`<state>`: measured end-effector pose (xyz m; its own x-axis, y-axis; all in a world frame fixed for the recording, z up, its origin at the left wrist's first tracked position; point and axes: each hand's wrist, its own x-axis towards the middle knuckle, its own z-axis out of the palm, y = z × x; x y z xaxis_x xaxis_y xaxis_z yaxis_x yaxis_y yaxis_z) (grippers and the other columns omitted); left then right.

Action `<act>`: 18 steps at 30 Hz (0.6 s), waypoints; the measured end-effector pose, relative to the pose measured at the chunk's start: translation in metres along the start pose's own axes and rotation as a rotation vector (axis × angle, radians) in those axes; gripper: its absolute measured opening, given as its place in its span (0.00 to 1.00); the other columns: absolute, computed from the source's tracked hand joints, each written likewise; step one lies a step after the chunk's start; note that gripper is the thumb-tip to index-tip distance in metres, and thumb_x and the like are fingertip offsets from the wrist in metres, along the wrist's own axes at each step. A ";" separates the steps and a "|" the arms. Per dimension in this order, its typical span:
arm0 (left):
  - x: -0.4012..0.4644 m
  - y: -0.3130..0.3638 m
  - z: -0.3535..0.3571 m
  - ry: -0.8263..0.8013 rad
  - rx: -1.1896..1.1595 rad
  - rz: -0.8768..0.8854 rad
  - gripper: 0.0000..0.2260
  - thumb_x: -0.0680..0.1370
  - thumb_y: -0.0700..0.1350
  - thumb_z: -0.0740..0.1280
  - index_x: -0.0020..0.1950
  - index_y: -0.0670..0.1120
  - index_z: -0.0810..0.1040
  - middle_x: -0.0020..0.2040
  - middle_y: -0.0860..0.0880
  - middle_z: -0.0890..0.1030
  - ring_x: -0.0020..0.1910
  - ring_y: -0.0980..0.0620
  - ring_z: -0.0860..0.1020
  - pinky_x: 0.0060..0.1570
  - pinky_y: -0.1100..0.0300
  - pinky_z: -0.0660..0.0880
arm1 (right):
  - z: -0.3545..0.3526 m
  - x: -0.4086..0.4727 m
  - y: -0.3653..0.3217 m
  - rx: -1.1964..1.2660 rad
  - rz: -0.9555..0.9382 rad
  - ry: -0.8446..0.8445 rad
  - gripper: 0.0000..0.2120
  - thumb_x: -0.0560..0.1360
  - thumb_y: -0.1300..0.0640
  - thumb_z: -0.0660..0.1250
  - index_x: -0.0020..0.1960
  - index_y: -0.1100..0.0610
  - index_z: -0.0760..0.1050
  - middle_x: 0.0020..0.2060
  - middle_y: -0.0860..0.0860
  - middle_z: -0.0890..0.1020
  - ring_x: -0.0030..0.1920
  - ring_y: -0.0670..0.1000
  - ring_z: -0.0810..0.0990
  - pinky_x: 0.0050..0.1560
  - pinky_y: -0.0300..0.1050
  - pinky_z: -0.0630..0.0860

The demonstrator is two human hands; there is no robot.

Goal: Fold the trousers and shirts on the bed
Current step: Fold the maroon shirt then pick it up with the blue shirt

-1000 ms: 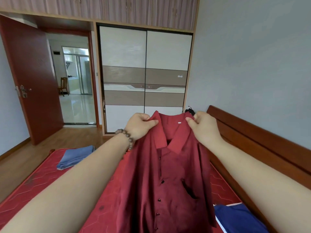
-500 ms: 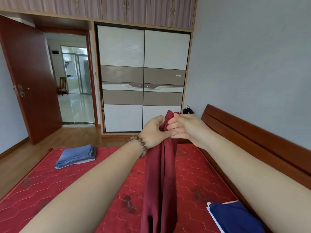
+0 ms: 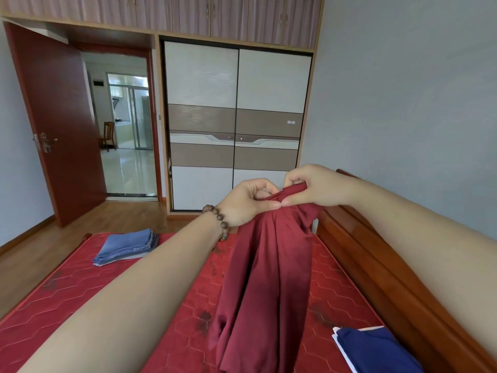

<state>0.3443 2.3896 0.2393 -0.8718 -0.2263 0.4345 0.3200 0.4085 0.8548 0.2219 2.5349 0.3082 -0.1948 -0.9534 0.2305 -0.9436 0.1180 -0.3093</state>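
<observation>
Both my hands, left and right, fingers pinching the bunched dark-red cloth shirt; its collar hidden, hem cut off below.

Room as I see it through the headset: pale grey-blue walls; a wardrobe with two sliding doors banded white and taupe, under a row of striped upper cabinets. Left, a dark red door stands open onto a bright tiled room with a wooden chair (daylight comes from that side). Wood plank floor. A bed with a red quilted mattress and a reddish wooden headboard along the right wall.
</observation>
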 end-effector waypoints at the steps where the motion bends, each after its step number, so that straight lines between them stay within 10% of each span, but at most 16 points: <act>1: -0.003 -0.001 -0.002 0.033 -0.018 -0.005 0.07 0.76 0.32 0.66 0.48 0.44 0.74 0.36 0.51 0.82 0.33 0.57 0.78 0.37 0.63 0.76 | -0.001 0.001 0.002 0.034 0.008 0.025 0.10 0.70 0.55 0.75 0.39 0.58 0.76 0.33 0.49 0.76 0.34 0.46 0.71 0.38 0.43 0.66; 5: -0.023 -0.014 -0.010 0.124 0.033 -0.017 0.09 0.78 0.33 0.64 0.47 0.46 0.69 0.34 0.49 0.75 0.26 0.58 0.70 0.26 0.67 0.67 | -0.003 0.006 0.006 0.096 0.046 0.111 0.07 0.71 0.61 0.73 0.39 0.56 0.75 0.35 0.48 0.78 0.35 0.46 0.73 0.40 0.41 0.69; 12: -0.044 -0.029 -0.004 0.427 0.544 0.087 0.14 0.72 0.28 0.61 0.38 0.42 0.82 0.41 0.47 0.81 0.41 0.50 0.78 0.46 0.64 0.70 | -0.002 0.018 0.001 0.057 0.155 0.227 0.05 0.69 0.62 0.70 0.37 0.54 0.79 0.33 0.46 0.79 0.35 0.45 0.75 0.36 0.37 0.71; 18: -0.035 -0.037 0.042 0.546 0.650 -0.018 0.13 0.73 0.50 0.69 0.51 0.42 0.79 0.48 0.45 0.77 0.49 0.48 0.76 0.53 0.58 0.72 | 0.012 0.028 -0.011 0.071 0.175 0.218 0.05 0.68 0.61 0.70 0.40 0.64 0.80 0.32 0.56 0.76 0.35 0.50 0.73 0.37 0.43 0.69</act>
<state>0.3472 2.4199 0.1803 -0.5202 -0.5645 0.6409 -0.1150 0.7899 0.6024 0.2301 2.5039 0.3069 -0.4133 -0.8372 0.3581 -0.8709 0.2486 -0.4240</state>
